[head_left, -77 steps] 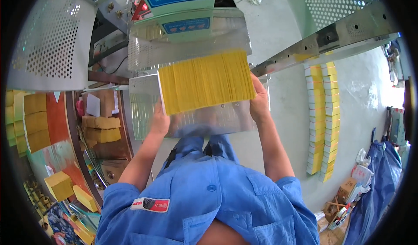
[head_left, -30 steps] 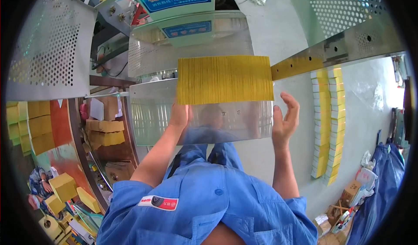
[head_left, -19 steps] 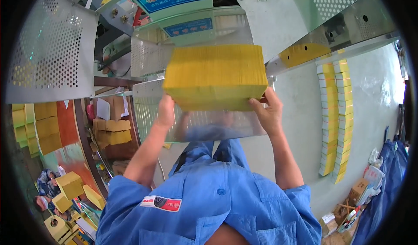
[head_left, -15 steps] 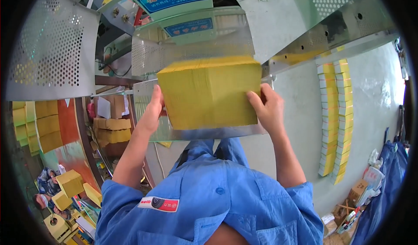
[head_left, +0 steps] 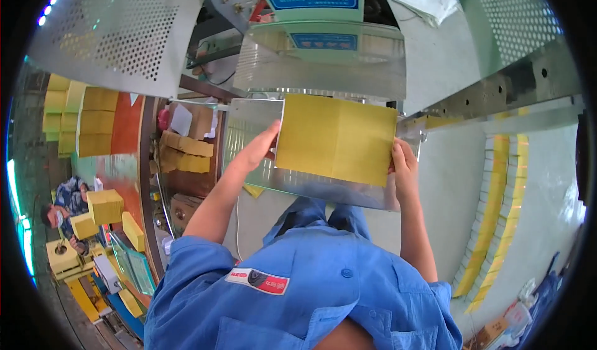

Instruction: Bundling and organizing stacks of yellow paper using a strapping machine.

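Note:
A thick stack of yellow paper sheets (head_left: 336, 140) with a crease down its middle is between my hands. My left hand (head_left: 263, 145) presses on its left edge, some of the fingers hidden. At the right edge, my right hand (head_left: 404, 165) grips the stack with the thumb along its side. Under and around the stack shows a shiny metal plate (head_left: 250, 115); whether the stack rests on it I cannot tell. Just beyond stands a clear guard panel (head_left: 320, 64) on a machine.
Perforated metal panels (head_left: 124, 33) flank the machine, with a steel rail (head_left: 497, 92) at right. Long rows of yellow-and-white bundles (head_left: 497, 213) line the floor. Leftward are a red-brown table (head_left: 127, 126) with yellow stacks, and another person (head_left: 71, 201) beside yellow blocks.
The stack has tipped or lowered, so its broad face shows without the far edge. My view has turned left, shifting the scene rightward. Both hands stay at the stack's sides.

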A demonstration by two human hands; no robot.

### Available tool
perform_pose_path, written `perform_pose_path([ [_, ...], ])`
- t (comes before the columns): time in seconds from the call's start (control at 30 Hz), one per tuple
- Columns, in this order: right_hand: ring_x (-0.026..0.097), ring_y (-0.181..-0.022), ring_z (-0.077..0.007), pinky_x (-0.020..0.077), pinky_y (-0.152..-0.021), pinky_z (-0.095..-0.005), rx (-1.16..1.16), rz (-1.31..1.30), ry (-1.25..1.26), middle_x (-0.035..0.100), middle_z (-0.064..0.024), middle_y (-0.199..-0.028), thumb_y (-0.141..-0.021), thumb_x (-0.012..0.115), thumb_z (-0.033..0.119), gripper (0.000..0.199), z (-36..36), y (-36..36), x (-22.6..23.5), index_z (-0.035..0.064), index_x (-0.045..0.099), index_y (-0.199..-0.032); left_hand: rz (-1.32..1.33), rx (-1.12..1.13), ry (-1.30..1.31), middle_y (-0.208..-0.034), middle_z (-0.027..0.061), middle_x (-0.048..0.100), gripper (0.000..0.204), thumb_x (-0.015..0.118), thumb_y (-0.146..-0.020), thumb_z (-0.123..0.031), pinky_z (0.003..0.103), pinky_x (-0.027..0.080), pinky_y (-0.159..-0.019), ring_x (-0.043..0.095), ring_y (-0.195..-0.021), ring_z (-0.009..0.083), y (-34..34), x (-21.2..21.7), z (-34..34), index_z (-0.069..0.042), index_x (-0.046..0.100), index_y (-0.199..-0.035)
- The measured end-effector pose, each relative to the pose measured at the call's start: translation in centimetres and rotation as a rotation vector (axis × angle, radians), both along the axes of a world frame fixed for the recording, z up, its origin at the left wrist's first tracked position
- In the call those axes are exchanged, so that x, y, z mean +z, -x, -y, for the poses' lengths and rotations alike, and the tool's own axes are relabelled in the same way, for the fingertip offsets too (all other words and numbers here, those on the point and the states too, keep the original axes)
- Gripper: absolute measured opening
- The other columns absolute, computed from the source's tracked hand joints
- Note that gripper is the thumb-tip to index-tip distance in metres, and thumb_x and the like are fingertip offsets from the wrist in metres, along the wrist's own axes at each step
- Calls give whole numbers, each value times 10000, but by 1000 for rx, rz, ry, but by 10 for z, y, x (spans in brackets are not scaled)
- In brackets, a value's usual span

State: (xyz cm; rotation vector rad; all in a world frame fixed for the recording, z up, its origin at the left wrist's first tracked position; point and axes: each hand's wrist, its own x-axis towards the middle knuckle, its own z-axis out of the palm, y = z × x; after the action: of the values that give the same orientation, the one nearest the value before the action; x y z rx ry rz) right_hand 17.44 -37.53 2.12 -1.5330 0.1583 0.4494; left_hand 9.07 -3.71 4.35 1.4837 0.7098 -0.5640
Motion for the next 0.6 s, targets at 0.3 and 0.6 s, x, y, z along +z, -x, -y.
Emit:
perform_pose_path([
  [0.3, 458, -657, -34, 389, -582, -200, 0, 55, -8, 585, 35, -817, -989, 536, 276, 295, -13, 3, -4, 43, 621, -1149, 214, 94, -219, -972, 49, 646, 700, 319, -962, -642, 263, 450, -657, 573, -803, 122, 2, -17, 6, -50, 651, -1133],
  [0.6, 552, -935, -108, 439, -827, -256, -59, 135, 56, 626, -29, -1019, -1002, 488, 300, 354, -20, 10, -11, 21, 604, -1187, 427, 108, -276, -1037, 112, 660, 612, 381, -996, -530, 308, 454, -893, 602, -990, 175, -5, -38, 8, 2, 644, -1147],
])
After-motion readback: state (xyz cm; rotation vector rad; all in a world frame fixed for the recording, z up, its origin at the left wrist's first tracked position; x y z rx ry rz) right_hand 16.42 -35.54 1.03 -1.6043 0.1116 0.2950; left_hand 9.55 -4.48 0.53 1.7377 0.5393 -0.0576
